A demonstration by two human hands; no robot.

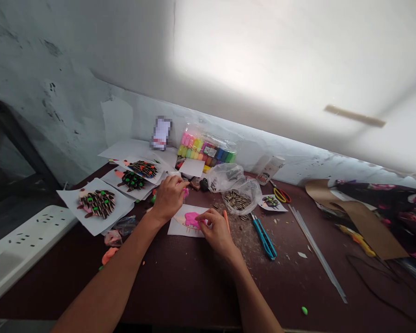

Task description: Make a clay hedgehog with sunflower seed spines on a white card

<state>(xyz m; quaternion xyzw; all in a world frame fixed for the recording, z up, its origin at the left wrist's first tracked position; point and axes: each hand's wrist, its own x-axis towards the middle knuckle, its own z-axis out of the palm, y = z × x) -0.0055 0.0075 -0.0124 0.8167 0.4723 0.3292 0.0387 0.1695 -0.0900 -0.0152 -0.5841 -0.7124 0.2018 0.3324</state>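
A small white card (175,227) with a drawn animal lies in front of me on the table. Pink modelling clay (191,219) covers part of the drawing. My right hand (217,230) is at the card's right side, thumb and fingertips pinched together against the clay. Just beyond the card is my left hand (171,196), its fingers closed round a pink clay lump (185,193) that is partly hidden. An orange stick-like tool (226,221) lies beside my right hand. A plastic bag of sunflower seeds (238,201) stands behind it.
Seed-covered hedgehog pictures (97,203) lie on the left near a white power strip (38,231). A clay pack (208,150) leans on the wall by a phone (161,132). Rightward are a blue utility knife (264,238), scissors (282,194) and clear sticks (317,252).
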